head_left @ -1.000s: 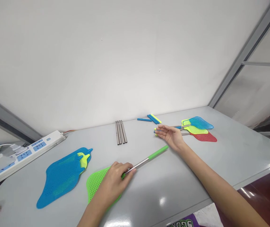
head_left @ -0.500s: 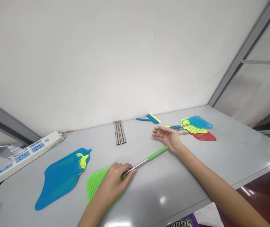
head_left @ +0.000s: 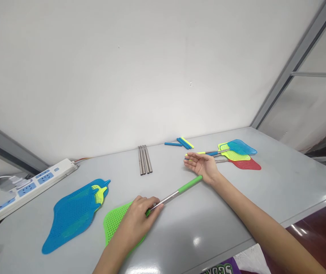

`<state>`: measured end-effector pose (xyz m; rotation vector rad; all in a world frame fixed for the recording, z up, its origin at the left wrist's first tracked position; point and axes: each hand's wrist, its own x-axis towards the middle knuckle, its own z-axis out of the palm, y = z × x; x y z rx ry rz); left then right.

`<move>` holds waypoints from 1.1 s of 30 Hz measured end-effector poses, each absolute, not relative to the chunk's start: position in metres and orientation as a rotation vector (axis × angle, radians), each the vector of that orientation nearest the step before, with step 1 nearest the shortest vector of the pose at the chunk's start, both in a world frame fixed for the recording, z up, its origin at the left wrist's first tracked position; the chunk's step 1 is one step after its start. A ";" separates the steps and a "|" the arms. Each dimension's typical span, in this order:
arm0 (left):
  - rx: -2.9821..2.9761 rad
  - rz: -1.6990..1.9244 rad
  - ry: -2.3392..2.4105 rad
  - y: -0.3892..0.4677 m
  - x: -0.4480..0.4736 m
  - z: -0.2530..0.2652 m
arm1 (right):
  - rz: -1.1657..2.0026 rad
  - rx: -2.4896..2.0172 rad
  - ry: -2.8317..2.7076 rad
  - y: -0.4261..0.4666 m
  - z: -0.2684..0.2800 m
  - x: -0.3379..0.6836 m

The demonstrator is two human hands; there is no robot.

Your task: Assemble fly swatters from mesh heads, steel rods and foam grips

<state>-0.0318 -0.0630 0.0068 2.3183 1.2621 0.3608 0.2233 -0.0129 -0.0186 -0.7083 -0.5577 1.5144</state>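
Note:
My left hand (head_left: pixel 141 217) is closed around the neck of a green fly swatter (head_left: pixel 113 221), where its metal rod meets the perforated head. Part of that head is hidden under the hand and wrist. The rod slants up to the right and ends in a green grip (head_left: pixel 190 184). My right hand (head_left: pixel 202 167) is open, palm turned up and fingers stretched out to the left, just beyond the tip of the green grip; whether they touch I cannot tell. Behind its fingers lie fly swatters with yellow (head_left: pixel 235 155), blue (head_left: pixel 242 146) and red (head_left: pixel 246 164) heads.
Several metal rods (head_left: pixel 145 160) lie side by side near the wall. Blue and yellow grip tubes (head_left: pixel 183 143) are right of them. Stacked blue swatter heads (head_left: pixel 74 213), with a yellow one (head_left: pixel 99 195), lie at left beside a power strip (head_left: pixel 40 182). A purple package (head_left: pixel 222 267) shows at the front edge.

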 end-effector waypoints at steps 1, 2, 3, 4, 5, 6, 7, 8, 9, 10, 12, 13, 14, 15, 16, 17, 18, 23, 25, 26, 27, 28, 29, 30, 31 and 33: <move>2.318 0.359 1.261 -0.063 -0.032 0.006 | 1.526 -0.694 -0.546 -0.013 -0.019 0.223; 2.319 0.356 1.260 -0.063 -0.032 0.006 | 1.537 -0.684 -0.542 -0.012 -0.019 0.223; 2.319 0.353 1.260 -0.063 -0.032 0.005 | 1.549 -0.679 -0.544 -0.012 -0.019 0.223; 2.318 0.348 1.259 -0.063 -0.031 0.005 | 1.559 -0.678 -0.552 -0.012 -0.019 0.222; 2.317 0.345 1.258 -0.063 -0.031 0.005 | 1.567 -0.679 -0.560 -0.013 -0.019 0.222; 2.318 0.344 1.254 -0.063 -0.030 0.005 | 1.572 -0.680 -0.568 -0.013 -0.018 0.221; 2.320 0.344 1.248 -0.064 -0.030 0.005 | 1.577 -0.681 -0.574 -0.014 -0.018 0.221; 2.326 0.346 1.242 -0.064 -0.029 0.005 | 1.582 -0.680 -0.580 -0.014 -0.017 0.220; 2.337 0.345 1.238 -0.065 -0.028 0.005 | 1.589 -0.677 -0.584 -0.015 -0.017 0.220; 2.350 0.340 1.237 -0.066 -0.027 0.004 | 1.597 -0.677 -0.588 -0.015 -0.017 0.219; 2.373 0.308 1.243 -0.068 -0.025 0.004 | 1.618 -0.681 -0.595 -0.016 -0.016 0.219; 2.383 0.285 1.249 -0.068 -0.024 0.003 | 1.628 -0.685 -0.596 -0.017 -0.016 0.218; 2.393 0.260 1.255 -0.069 -0.023 0.003 | 1.637 -0.688 -0.595 -0.017 -0.016 0.218; 2.404 0.235 1.260 -0.070 -0.022 0.002 | 1.647 -0.691 -0.591 -0.017 -0.016 0.217; 2.418 0.215 1.265 -0.071 -0.022 0.001 | 1.659 -0.695 -0.588 -0.018 -0.016 0.217; 2.436 0.196 1.269 -0.072 -0.021 0.000 | 1.671 -0.701 -0.586 -0.018 -0.016 0.216; 2.456 0.177 1.273 -0.072 -0.021 -0.001 | 1.684 -0.709 -0.584 -0.018 -0.016 0.215; 2.566 0.087 1.266 -0.074 -0.020 -0.007 | 1.735 -0.756 -0.550 -0.019 -0.019 0.210; 2.589 0.055 1.269 -0.075 -0.020 -0.008 | 1.750 -0.790 -0.539 -0.019 -0.021 0.208; 2.590 0.040 1.275 -0.075 -0.020 -0.008 | 1.755 -0.807 -0.541 -0.019 -0.022 0.206; 2.585 0.026 1.279 -0.076 -0.020 -0.008 | 1.759 -0.822 -0.546 -0.019 -0.023 0.205; 2.576 0.017 1.283 -0.077 -0.020 -0.008 | 1.762 -0.833 -0.551 -0.020 -0.023 0.204; 2.566 0.011 1.286 -0.077 -0.019 -0.008 | 1.764 -0.840 -0.554 -0.020 -0.022 0.203; 2.556 0.008 1.288 -0.078 -0.019 -0.008 | 1.766 -0.847 -0.555 -0.021 -0.022 0.202; 2.548 0.004 1.291 -0.078 -0.019 -0.008 | 1.768 -0.853 -0.554 -0.022 -0.021 0.201; 2.543 -0.012 1.293 -0.079 -0.019 -0.007 | 1.770 -0.868 -0.550 -0.024 -0.020 0.199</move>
